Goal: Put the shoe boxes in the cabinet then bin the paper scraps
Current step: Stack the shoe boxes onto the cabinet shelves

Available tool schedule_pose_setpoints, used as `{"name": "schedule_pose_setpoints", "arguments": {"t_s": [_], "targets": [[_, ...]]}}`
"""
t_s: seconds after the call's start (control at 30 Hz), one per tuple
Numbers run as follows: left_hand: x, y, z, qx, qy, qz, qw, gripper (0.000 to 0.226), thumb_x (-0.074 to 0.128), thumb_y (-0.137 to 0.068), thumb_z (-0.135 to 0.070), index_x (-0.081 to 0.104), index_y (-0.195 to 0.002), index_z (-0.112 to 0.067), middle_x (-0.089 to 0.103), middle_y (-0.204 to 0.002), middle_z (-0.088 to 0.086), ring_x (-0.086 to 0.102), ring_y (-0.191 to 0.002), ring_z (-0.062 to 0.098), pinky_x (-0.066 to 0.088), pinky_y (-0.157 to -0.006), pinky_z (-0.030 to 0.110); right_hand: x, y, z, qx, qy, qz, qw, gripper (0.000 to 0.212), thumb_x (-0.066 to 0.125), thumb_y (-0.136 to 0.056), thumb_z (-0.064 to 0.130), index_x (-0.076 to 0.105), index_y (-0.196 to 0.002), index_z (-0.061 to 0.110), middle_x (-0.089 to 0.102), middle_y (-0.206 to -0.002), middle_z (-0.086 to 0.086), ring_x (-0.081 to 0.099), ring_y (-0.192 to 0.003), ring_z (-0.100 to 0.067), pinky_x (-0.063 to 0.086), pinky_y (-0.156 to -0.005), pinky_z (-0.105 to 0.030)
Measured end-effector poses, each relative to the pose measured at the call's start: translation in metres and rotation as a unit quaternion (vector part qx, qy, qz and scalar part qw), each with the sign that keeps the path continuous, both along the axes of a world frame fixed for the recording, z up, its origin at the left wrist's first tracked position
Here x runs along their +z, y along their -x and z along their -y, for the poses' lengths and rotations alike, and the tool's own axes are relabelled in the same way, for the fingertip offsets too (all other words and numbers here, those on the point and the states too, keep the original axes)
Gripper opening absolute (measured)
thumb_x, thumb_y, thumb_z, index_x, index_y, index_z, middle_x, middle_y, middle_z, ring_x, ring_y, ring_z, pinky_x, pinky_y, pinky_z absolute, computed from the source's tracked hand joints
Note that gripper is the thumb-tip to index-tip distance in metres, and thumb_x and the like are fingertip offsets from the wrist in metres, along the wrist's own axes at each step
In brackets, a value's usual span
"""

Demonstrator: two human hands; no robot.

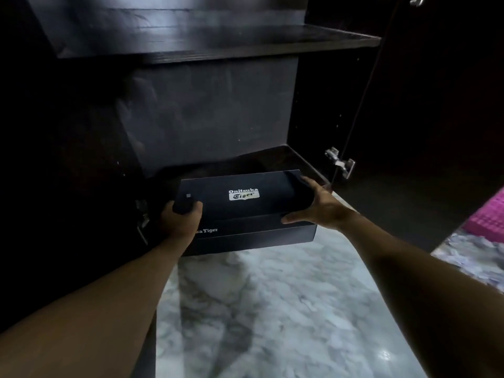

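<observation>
Shoe box [245, 203] gripped between the hands [181, 221] [317, 205] (one each end).

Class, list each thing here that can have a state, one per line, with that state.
cabinet, door open
shoe box, lid on, part-way into the cabinet's bottom compartment, near end sticking out
left grip, curled round the box's near left corner
right grip, holding the box's right end
paper scraps, lying on the floor, not binned

A glossy grey-veined white marble floor [272, 309] spreads below, and a pink latticed basket [491, 216] sits at that floor's far right edge, cut off by the frame.
</observation>
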State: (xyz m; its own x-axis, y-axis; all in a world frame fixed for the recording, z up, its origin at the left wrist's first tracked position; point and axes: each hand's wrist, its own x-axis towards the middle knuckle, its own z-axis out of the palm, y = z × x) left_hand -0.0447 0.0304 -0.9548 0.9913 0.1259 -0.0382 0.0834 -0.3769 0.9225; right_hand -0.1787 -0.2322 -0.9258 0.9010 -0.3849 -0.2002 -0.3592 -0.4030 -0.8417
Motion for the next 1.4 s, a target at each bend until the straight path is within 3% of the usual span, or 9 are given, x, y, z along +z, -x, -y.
{"name": "schedule_pose_setpoints", "arguments": {"t_s": [0.2, 0.37, 0.63, 0.7, 0.83, 0.97, 1.07, 1.2, 1.4], "targets": [[-0.016, -0.037, -0.024, -0.034, 0.001, -0.004, 0.999, 0.042, 0.069, -0.084, -0.025, 0.059, -0.124, -0.013, 0.063, -0.112, 0.006, 0.060, -0.104, 0.025, 0.046, -0.088, 0.032, -0.038, -0.059, -0.015, -0.017, -0.088, 0.052, 0.995, 0.106, 0.091, -0.060, 0.003, 0.033, -0.147, 0.019, 0.047, -0.132, 0.003, 0.048, -0.119, -0.018, 0.052, -0.066, -0.009], [-0.043, -0.049, -0.035, -0.057, -0.014, -0.028, 0.998, 0.060, 0.077, -0.079, -0.029, 0.051, -0.133, -0.017, 0.061, -0.122, 0.004, 0.058, -0.112, 0.024, 0.046, -0.098, 0.035, -0.068, -0.089, -0.018, -0.048, -0.113, 0.063, 0.990, 0.104, 0.093, -0.057, 0.008, 0.038, -0.143, 0.021, 0.051, -0.132, -0.002, 0.052, -0.120, -0.022, 0.049, -0.101, -0.033], [-0.062, -0.066, -0.024, -0.059, -0.105, 0.045, 0.992, 0.082, 0.063, -0.075, -0.058, 0.041, -0.141, -0.016, 0.055, -0.135, 0.013, 0.052, -0.124, 0.033, 0.043, -0.104, 0.045, -0.086, -0.113, -0.027, -0.101, 0.099, 0.052, 0.989, 0.099, 0.084, -0.068, 0.051, 0.032, -0.149, 0.027, 0.039, -0.140, -0.004, 0.049, -0.124, -0.025, 0.042, -0.108, -0.044], [-0.061, -0.059, -0.021, -0.060, -0.260, 0.114, 0.957, 0.072, 0.055, -0.087, -0.053, 0.039, -0.144, -0.013, 0.044, -0.141, 0.019, 0.041, -0.130, 0.038, 0.040, -0.105, 0.048, -0.088, -0.116, -0.032, -0.109, 0.140, 0.046, 0.983, 0.098, 0.077, -0.071, 0.060, 0.027, -0.150, 0.029, 0.036, -0.146, -0.006, 0.043, -0.131, -0.033, 0.035, -0.112, -0.050], [-0.063, -0.034, -0.022, -0.155, -0.484, 0.322, 0.799, 0.057, 0.046, -0.091, -0.041, 0.050, -0.137, -0.008, 0.047, -0.139, 0.025, 0.047, -0.124, 0.041, 0.044, -0.103, 0.050, -0.094, -0.113, -0.047, -0.155, 0.235, 0.090, 0.955, 0.097, 0.074, -0.072, 0.064, 0.031, -0.147, 0.018, 0.034, -0.142, -0.016, 0.040, -0.129, -0.036, 0.035, -0.110, -0.054], [-0.074, -0.027, -0.029, -0.250, -0.582, 0.280, 0.721, 0.067, 0.055, -0.082, -0.039, 0.049, -0.139, -0.005, 0.058, -0.129, 0.022, 0.057, -0.113, 0.040, 0.047, -0.100, 0.048, -0.099, -0.110, -0.057, -0.146, 0.337, 0.130, 0.921, 0.082, 0.066, -0.078, 0.065, 0.043, -0.132, 0.009, 0.044, -0.121, -0.019, 0.048, -0.107, -0.033, 0.050, -0.091, -0.049], [-0.065, -0.035, -0.023, -0.252, -0.602, 0.203, 0.730, 0.089, 0.079, -0.068, -0.034, 0.043, -0.143, -0.003, 0.051, -0.137, 0.025, 0.053, -0.120, 0.041, 0.044, -0.103, 0.048, -0.104, -0.115, -0.061, -0.062, 0.349, 0.104, 0.929, 0.075, 0.071, -0.079, 0.054, 0.046, -0.133, 0.008, 0.047, -0.124, -0.019, 0.049, -0.110, -0.034, 0.050, -0.093, -0.049], [-0.051, -0.056, -0.015, -0.254, -0.577, 0.098, 0.770, 0.089, 0.052, -0.092, -0.027, -0.009, -0.154, -0.010, -0.006, -0.162, 0.016, -0.003, -0.149, 0.036, 0.009, -0.121, 0.043, -0.096, -0.132, -0.060, 0.018, 0.284, 0.055, 0.957, 0.086, 0.074, -0.080, 0.046, 0.030, -0.149, 0.021, 0.031, -0.145, -0.012, 0.035, -0.134, -0.030, 0.041, -0.107, -0.049], [-0.036, -0.094, -0.005, -0.283, -0.526, 0.028, 0.802, 0.092, 0.053, -0.090, -0.024, -0.013, -0.154, -0.017, -0.016, -0.162, 0.011, -0.015, -0.149, 0.032, 0.007, -0.122, 0.045, -0.081, -0.172, -0.054, 0.060, 0.214, -0.004, 0.975, 0.094, 0.069, -0.085, 0.049, 0.009, -0.156, 0.030, 0.009, -0.162, -0.007, 0.014, -0.148, -0.030, 0.026, -0.118, -0.050]]}}
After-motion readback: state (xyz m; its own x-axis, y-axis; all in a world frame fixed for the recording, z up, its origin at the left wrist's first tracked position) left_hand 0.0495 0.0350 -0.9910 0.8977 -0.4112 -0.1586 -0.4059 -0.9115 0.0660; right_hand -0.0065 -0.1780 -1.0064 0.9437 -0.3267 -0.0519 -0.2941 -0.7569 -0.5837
